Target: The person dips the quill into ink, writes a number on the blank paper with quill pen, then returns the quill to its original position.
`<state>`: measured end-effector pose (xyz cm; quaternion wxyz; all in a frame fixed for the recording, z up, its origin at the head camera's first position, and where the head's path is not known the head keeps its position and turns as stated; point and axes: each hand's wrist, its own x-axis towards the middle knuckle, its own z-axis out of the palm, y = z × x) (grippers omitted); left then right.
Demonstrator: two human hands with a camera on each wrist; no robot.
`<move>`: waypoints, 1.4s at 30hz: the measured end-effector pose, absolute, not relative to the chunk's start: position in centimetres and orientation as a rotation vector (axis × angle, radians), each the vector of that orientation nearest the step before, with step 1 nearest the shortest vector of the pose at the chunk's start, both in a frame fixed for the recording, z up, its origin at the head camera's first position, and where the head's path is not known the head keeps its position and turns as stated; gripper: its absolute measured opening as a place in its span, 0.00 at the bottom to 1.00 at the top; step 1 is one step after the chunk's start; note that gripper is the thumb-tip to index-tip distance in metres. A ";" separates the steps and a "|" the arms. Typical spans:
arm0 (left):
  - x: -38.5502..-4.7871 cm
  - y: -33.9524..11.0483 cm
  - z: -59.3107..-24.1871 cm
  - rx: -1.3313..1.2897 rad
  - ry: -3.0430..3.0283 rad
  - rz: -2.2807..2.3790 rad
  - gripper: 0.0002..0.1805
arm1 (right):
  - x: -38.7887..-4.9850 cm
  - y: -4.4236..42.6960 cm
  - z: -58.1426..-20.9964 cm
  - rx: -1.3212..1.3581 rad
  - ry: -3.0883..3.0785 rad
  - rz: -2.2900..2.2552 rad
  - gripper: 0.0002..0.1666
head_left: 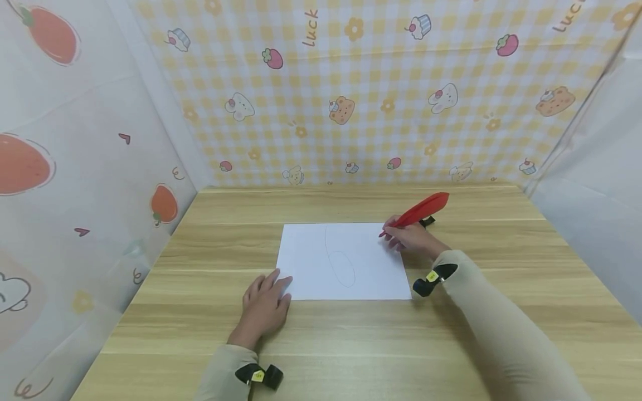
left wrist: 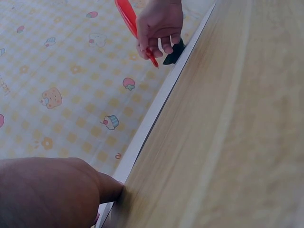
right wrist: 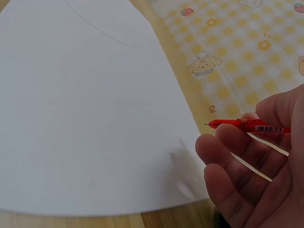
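A white sheet of paper (head_left: 306,262) lies on the wooden table, bearing a thin drawn line with a loop (head_left: 343,269), shaped much like a 6. My right hand (head_left: 412,238) pinches a red feather-shaped pen (head_left: 423,209) between thumb and fingers at the sheet's upper right. In the right wrist view, the slim point of the pen (right wrist: 237,125) shows past the fingertips; the left wrist view has it raised off the paper. At the lower left corner, my left hand (head_left: 266,309) rests with fingers spread, its fingertips touching the sheet's edge.
Just behind the right hand is a small black object (head_left: 427,221), mostly hidden. A yellow checked cloth (head_left: 371,128) rises along the table's back edge. White printed cloth (head_left: 100,167) hangs at the left, and plain white cloth (head_left: 597,184) at the right.
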<state>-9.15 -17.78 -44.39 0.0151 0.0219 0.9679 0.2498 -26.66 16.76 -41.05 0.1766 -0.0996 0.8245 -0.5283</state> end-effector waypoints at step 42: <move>-9.2 -17.8 -44.6 0.063 3.025 0.743 0.23 | -28.0 25.3 -40.8 -0.557 2.847 -1.166 0.15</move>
